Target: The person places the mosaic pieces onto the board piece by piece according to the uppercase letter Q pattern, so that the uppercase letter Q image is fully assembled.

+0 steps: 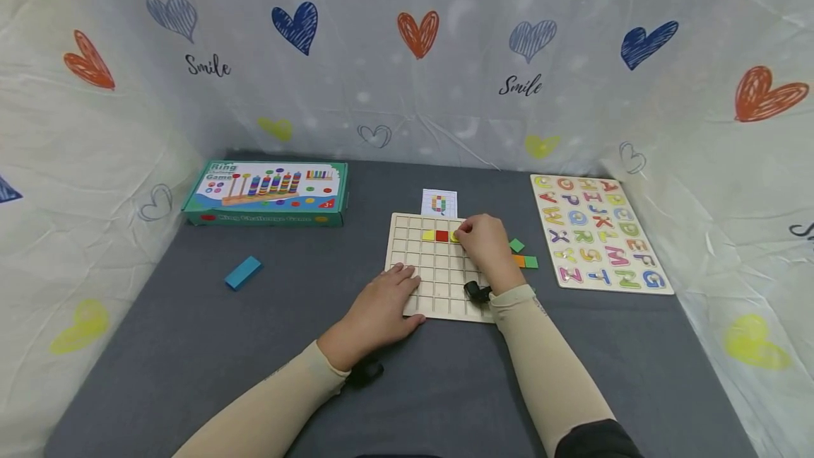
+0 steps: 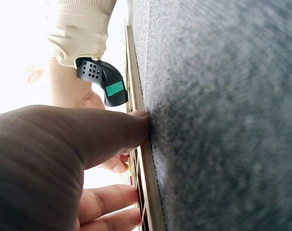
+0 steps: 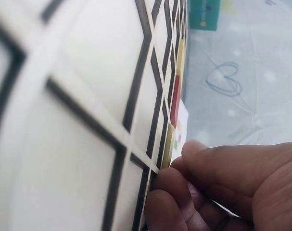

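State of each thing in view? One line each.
Grid board: flat, mostly bare
Left yellow tile: on board
Red tile: on board
Right yellow tile: on board, seating unclear
Right hand: fingers curled at right yellow tile
Left hand: resting on board
Orange tile: off board
Green tiles: off board
Blue block: lying untouched
Box: closed
Letter board: face up

Script "Smile" ×2 on white curtain [image 1: 356,90], l. & r. of ctr. Green box [image 1: 266,194]: "Ring" & "Game" on top w/ illegible small print betw., "3" in red at corner, "Ring Challenge Game" along front. Alphabet bd. [image 1: 584,283]: caps incl. A, D, E, F, G, K, M, W, X, Z; small card [image 1: 439,203]: multicol. "Q".
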Demonstrator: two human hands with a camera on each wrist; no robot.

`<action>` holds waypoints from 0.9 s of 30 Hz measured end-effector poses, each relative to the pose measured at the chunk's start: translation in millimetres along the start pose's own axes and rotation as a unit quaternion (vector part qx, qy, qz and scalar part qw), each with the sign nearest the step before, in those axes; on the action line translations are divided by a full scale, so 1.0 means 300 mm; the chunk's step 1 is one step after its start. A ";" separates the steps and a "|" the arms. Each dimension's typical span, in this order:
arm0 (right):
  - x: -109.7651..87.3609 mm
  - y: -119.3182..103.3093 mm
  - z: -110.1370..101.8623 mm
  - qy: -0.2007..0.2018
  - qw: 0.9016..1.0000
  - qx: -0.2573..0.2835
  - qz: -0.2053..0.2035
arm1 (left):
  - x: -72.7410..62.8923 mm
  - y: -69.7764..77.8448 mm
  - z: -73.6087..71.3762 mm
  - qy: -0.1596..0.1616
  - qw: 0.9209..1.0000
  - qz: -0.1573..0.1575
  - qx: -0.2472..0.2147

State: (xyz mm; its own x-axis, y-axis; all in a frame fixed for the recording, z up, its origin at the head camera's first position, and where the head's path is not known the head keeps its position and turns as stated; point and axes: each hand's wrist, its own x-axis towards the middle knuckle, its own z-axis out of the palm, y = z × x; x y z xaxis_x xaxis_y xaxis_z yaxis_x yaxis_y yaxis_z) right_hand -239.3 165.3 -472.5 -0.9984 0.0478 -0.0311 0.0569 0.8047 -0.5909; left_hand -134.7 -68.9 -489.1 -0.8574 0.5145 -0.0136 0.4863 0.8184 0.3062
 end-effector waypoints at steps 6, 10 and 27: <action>-0.005 0.012 -0.002 -0.008 1.000 0.006 -0.006 | 0.002 -0.001 0.002 -0.003 1.000 0.001 -0.005; -0.009 0.018 -0.010 -0.019 1.000 0.016 -0.009 | 0.003 -0.002 0.001 -0.006 1.000 -0.002 -0.007; -0.052 0.190 -0.236 -0.001 0.998 0.022 0.056 | 0.003 0.000 0.000 -0.011 1.000 -0.001 -0.006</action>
State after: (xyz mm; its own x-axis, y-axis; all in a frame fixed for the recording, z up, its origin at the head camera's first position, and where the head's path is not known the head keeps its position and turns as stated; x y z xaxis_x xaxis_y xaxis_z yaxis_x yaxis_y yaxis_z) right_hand -220.2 252.2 -448.6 -0.9858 0.1344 -0.1011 0.1681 0.7673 -0.6189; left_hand -135.4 -68.4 -489.0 -0.8538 0.5194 -0.0356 0.4831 0.8160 0.3174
